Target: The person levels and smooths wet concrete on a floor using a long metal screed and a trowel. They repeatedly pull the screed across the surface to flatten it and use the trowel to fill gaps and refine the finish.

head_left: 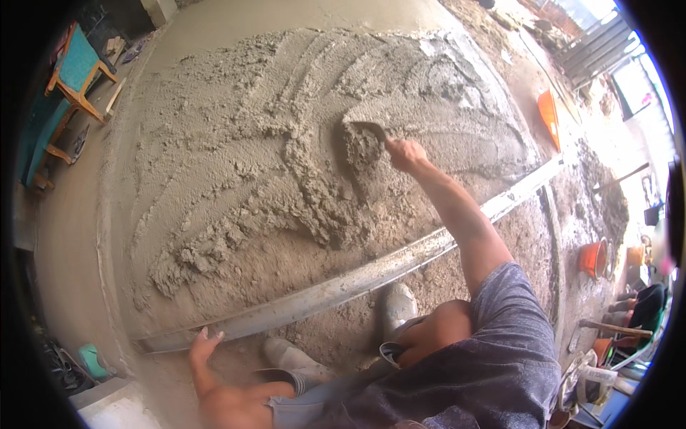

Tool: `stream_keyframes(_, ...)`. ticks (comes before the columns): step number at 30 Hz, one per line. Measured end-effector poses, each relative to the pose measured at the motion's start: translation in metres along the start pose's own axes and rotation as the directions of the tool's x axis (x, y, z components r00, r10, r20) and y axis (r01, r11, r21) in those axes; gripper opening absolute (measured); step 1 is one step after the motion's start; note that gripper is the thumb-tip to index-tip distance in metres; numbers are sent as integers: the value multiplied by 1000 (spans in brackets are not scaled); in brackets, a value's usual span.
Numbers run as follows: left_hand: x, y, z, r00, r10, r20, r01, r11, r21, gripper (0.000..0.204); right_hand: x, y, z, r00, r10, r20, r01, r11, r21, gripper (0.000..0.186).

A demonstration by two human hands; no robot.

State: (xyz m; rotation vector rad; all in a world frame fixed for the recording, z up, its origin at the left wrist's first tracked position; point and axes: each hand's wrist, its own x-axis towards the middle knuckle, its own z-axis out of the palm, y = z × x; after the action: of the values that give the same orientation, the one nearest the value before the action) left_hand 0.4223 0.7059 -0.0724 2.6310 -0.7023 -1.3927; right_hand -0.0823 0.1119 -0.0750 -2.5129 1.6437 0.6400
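Closest of all is my dark grey, flecked cloth T-shirt, on the near side of a long, straight, pale grey, metal-looking bar with dirt on its face. From the left, past the bar's left end and farther off, stands a teal-covered chair with an orange-brown wooden frame. Nearer than that end, off to its left, is a small rounded teal object. My left hand touches the bar's left end, fingers bent at its near edge; whether they close tightly round it I cannot tell. My pale, mud-stained rubber boots are planted on the bar's near side. Beyond the bar spreads rough, wet grey concrete, ridged and lumpy, with bare brown soil between its ragged edge and the bar. Also beyond the bar, a dark, curved-looking trowel blade sits in the concrete; my right hand is wrapped around its handle, my forearm crossing over the bar. Just beyond the bar's right end stands a bright orange, plastic-looking piece. Right of that end, and nearer me, is a round orange bucket.
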Motion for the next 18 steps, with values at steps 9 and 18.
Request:
stream_keyframes(9,1,-81,-37,939,-259,-225,191,940,-283,68,-134,-64,-25,863,-451,227,494,846,-200,31)
stream_keyframes(18,70,-78,7,583,-549,-599,489,826,-280,92,44,-157,-87,962,-58,-268,91,989,115,30)
